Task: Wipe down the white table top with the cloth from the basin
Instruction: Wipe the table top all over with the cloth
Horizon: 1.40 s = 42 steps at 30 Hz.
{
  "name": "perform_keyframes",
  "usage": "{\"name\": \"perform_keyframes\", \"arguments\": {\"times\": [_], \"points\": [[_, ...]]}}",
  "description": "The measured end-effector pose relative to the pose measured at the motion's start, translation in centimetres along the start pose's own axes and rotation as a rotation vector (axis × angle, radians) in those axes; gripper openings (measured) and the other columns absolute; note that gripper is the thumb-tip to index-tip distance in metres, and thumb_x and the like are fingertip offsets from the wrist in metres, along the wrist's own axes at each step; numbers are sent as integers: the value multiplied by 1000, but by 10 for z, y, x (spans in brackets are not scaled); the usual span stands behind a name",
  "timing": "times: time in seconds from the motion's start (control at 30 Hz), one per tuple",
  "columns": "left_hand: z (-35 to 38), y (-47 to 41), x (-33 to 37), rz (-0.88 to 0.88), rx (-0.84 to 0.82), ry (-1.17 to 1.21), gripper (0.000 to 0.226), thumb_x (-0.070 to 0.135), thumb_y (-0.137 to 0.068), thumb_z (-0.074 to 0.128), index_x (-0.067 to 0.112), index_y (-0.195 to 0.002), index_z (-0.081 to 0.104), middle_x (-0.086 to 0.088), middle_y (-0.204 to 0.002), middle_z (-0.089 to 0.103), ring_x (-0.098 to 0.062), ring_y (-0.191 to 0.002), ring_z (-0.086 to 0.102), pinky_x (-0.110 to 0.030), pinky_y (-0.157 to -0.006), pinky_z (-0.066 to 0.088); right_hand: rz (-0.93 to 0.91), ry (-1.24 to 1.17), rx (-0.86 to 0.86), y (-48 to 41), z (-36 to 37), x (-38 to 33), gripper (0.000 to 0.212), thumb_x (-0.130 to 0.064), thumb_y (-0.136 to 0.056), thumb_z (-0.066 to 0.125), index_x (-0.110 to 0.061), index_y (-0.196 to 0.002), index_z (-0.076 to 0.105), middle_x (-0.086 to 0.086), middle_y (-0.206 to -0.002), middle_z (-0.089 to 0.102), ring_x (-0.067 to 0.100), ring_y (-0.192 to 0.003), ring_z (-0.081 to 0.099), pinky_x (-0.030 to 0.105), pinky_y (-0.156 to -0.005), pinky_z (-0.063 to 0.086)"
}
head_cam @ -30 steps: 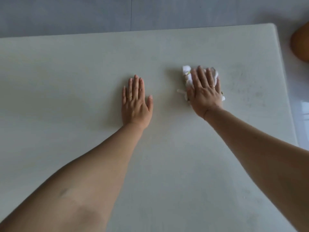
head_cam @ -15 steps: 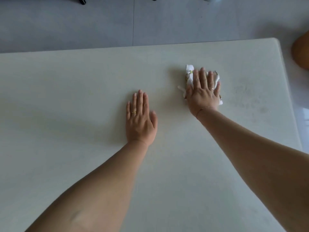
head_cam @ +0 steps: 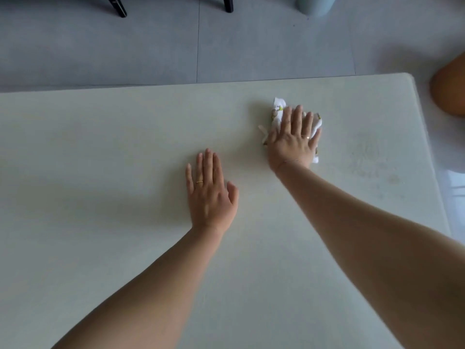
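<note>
1. My right hand (head_cam: 293, 142) lies palm down with fingers spread flat on the cloth (head_cam: 278, 110), pressing it against the white table top (head_cam: 100, 152); it is not closed around it.
2. The cloth is white with small coloured print, crumpled, and shows beyond my fingertips and at both sides of the hand. It sits toward the far right part of the table, well short of the edges.
3. My left hand (head_cam: 210, 192) rests flat and open on the bare surface, fingers together, holding nothing, nearer to me and apart from the right hand.
4. Faint smudged marks (head_cam: 364, 152) lie on the table to the right of the cloth.
5. Containers: a pale blue-grey cylindrical vessel (head_cam: 314, 5) stands on the grey floor (head_cam: 151, 46) beyond the table, cropped by the frame; I cannot tell its contents.
6. An orange rounded object (head_cam: 450, 89) shows at the right edge, off the table.
</note>
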<state>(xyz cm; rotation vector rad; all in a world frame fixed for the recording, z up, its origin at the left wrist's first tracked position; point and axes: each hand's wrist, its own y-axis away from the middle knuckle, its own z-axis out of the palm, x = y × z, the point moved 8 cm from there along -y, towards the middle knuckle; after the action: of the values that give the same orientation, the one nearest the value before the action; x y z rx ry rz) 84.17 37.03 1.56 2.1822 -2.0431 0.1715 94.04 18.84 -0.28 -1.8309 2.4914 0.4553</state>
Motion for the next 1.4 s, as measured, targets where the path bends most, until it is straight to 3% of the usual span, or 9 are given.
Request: {"name": "perform_keyframes", "arguments": {"times": [0.07, 0.2, 0.27, 0.5, 0.73, 0.97, 1.13, 1.2, 1.4], "points": [[-7, -15, 10, -7, 40, 0, 65, 27, -83, 34, 0, -142, 36, -15, -152, 31, -30, -142, 24, -43, -117, 8, -47, -22, -15, 10, 7, -30, 60, -43, -97, 20, -22, -151, 1, -1, -159, -5, 26, -145, -12, 47, -113, -13], [1, -41, 20, 30, 31, 37, 60, 36, -96, 34, 2, -146, 30, -14, -154, 26, -28, -144, 21, -43, -119, 13, -668, 120, -126, 25, 14, -71, 58, -47, -98, 21, -29, -150, 2, -6, -159, -2, 19, -145, -9, 40, -114, -9], [12, -41, 19, 54, -21, 39, 68, 47, -96, 30, 4, -148, 23, -12, -156, 20, -26, -145, 15, -41, -119, 9, -776, 178, -108, 5, 6, -56, 58, -47, -98, 23, -29, -150, 5, -6, -159, 1, 18, -146, -5, 40, -115, -6], [15, -43, 20, 39, -48, 53, 71, 45, -90, 28, 5, -149, 20, -12, -157, 17, -25, -146, 12, -39, -119, 7, -41, -2, 2, -50, -4, -32, 58, -43, -98, 16, -23, -151, 2, -1, -159, -5, 23, -145, -12, 45, -114, -13], [12, -43, 19, 41, -56, 38, 71, 45, -90, 27, 3, -147, 23, -13, -156, 20, -26, -145, 15, -41, -119, 10, -696, 135, -129, -37, 4, -86, 57, -46, -99, 22, -28, -150, 4, -5, -159, -1, 17, -146, -6, 41, -115, -9], [16, -45, 19, 34, -80, 0, 74, 47, -89, 20, 3, -149, 18, -13, -158, 13, -26, -146, 11, -41, -119, 9, 64, -24, -36, -89, -27, 17, 60, -44, -98, 16, -21, -151, 2, 1, -159, -5, 26, -145, -11, 47, -115, -10], [14, -44, 20, 34, -72, -19, 74, 47, -89, 21, 2, -148, 20, -15, -157, 16, -27, -146, 14, -42, -119, 12, -593, 83, -145, -43, -9, -48, 57, -47, -99, 17, -29, -150, 2, -6, -159, -4, 18, -145, -11, 41, -115, -9], [16, -44, 21, 34, -82, -55, 75, 48, -89, 16, 3, -149, 16, -14, -158, 13, -26, -146, 11, -41, -119, 7, -667, 99, -169, -54, -18, -20, 56, -48, -99, 19, -31, -150, 4, -8, -159, -2, 15, -145, -9, 40, -116, -7], [7, -40, 32, -33, -40, -144, 69, 38, -94, 32, 2, -149, 12, -15, -158, 8, -26, -147, 5, -42, -119, -2, 31, -23, -39, -103, -51, 113, 59, -44, -98, 17, -24, -151, 1, -2, -160, -5, 21, -145, -10, 46, -117, -5]]}}
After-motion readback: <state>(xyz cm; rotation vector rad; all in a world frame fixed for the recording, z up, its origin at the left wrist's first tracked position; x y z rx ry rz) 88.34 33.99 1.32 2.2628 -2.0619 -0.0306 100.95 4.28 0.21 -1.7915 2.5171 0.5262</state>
